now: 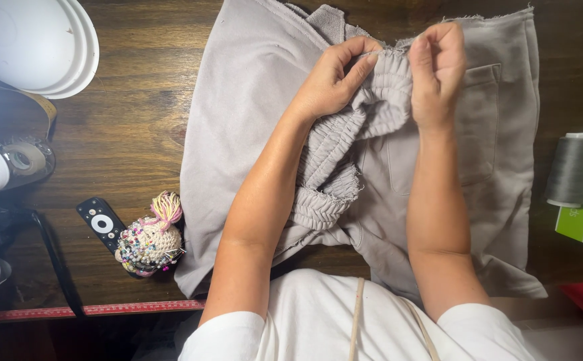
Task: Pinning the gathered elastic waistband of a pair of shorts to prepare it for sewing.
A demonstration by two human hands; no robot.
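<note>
A pale grey garment point(499, 167) with raw, frayed edges and a patch pocket lies spread on the dark wooden table point(131, 134). Its gathered, ribbed waistband point(385, 93) is lifted above the cloth, pinched by the left hand point(335, 77) and right hand point(436, 63), fingers closed on it.

Home sewing corner: pincushion point(149, 242), thread spool point(571, 171), measuring tape point(90, 310), wooden table point(131, 127).

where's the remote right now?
Head view, left side of the wooden table: the black remote lies beside the crocheted pincushion, left of the grey garment.
</note>
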